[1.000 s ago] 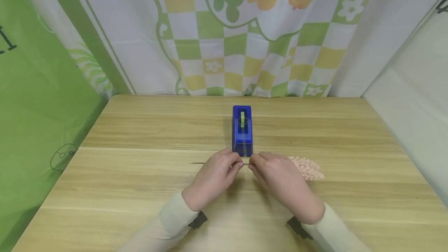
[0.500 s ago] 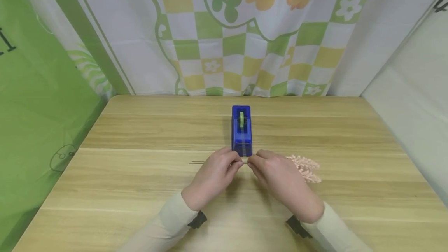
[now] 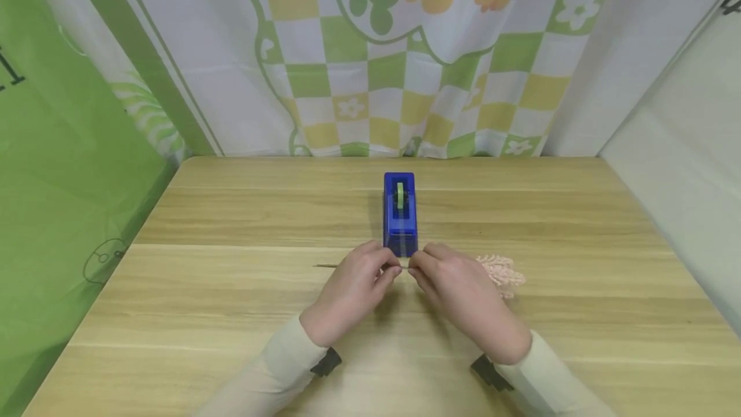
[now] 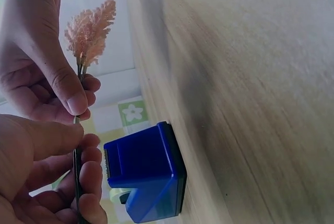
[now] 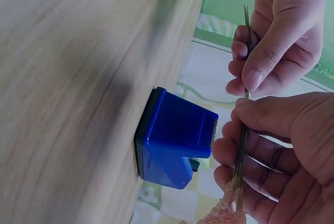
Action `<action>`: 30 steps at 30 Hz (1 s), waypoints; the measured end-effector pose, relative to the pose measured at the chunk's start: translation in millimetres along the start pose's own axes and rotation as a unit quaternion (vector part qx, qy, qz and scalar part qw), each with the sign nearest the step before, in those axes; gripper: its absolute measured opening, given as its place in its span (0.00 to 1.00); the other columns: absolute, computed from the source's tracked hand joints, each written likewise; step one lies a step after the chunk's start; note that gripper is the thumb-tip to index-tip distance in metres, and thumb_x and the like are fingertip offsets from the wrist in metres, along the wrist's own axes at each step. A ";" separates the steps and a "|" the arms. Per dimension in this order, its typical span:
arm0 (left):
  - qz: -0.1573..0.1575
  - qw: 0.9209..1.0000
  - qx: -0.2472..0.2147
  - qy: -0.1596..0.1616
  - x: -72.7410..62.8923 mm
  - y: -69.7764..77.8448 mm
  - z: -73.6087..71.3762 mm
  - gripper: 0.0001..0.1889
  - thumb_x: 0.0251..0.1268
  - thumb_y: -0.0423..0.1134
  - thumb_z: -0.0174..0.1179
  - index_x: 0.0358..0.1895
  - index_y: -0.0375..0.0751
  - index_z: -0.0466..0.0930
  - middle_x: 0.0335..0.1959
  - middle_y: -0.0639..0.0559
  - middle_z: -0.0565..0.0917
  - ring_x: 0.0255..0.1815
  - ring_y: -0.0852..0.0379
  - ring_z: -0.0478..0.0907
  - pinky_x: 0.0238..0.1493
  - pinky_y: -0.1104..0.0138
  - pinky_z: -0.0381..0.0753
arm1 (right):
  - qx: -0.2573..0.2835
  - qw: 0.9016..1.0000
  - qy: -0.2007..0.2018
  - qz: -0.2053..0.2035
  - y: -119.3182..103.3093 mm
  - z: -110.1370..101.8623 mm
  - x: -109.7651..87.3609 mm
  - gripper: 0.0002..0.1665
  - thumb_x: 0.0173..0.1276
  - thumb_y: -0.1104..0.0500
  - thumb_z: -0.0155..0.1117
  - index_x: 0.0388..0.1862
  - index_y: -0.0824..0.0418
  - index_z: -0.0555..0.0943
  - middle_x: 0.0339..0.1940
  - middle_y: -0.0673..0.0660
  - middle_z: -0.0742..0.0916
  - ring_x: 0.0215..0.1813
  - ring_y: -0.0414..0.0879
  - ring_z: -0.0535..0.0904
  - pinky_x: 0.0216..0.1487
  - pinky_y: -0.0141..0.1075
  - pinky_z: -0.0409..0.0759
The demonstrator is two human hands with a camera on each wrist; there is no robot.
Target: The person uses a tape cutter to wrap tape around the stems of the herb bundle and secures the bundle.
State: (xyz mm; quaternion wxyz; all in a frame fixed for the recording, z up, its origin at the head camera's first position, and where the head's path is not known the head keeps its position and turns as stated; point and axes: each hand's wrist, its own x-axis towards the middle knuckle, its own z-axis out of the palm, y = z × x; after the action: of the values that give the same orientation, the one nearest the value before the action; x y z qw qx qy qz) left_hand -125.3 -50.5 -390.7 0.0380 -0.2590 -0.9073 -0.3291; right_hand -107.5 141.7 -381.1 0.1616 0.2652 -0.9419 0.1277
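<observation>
Head view: stems (image 3: 327, 266) in left hand (image 3: 356, 288), right hand (image 3: 466, 298) (tape dispenser (image 3: 401, 225) beyond).

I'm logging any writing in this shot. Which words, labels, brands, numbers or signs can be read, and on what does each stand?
"I", apparently, cut off by the edge: black letter on the green cloth, head view.
Unreadable: dark mark, cut off, on the white cloth, upper right.
No text visible: blue tape dispenser, pink sprigs.

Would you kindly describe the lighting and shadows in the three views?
Head: bright, soft shadows below the left hand and right hand; left wrist: dimmer, blurry shadows across the table; right wrist: also dim, a soft-edged shadow near the blue tape dispenser.
</observation>
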 end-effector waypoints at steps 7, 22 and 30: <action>0.007 1.000 0.009 -0.007 1.1 -1.6 0.9 0.08 0.76 0.37 0.63 0.39 0.38 0.88 0.35 0.51 0.85 0.34 0.58 0.75 0.39 0.67 0.79 | -0.006 1.000 0.010 -0.008 2.4 1.1 -0.9 0.03 0.68 0.61 0.75 0.36 0.57 0.86 0.30 0.47 0.83 0.29 0.38 0.75 0.28 0.30 0.78; 0.012 1.000 0.000 0.013 2.6 -2.9 2.8 0.06 0.74 0.37 0.65 0.39 0.39 0.88 0.36 0.51 0.86 0.39 0.56 0.79 0.41 0.65 0.81 | -0.016 1.000 -0.022 0.009 -0.2 -3.0 1.3 0.04 0.72 0.60 0.71 0.41 0.59 0.88 0.31 0.49 0.82 0.32 0.40 0.72 0.32 0.31 0.76; 0.007 1.000 0.004 0.018 2.4 -3.0 2.9 0.04 0.72 0.37 0.67 0.39 0.41 0.88 0.37 0.51 0.87 0.37 0.57 0.78 0.40 0.65 0.81 | -0.004 1.000 -0.017 0.006 2.0 -1.6 3.4 0.02 0.71 0.60 0.71 0.37 0.57 0.89 0.29 0.48 0.85 0.31 0.39 0.77 0.34 0.33 0.81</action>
State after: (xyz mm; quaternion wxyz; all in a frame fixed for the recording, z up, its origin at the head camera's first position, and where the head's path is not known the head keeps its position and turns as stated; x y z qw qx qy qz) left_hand -128.6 -49.6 -394.1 0.0575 -0.2597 -0.9057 -0.3301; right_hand -110.9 142.4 -378.7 0.1459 0.2606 -0.9467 0.1205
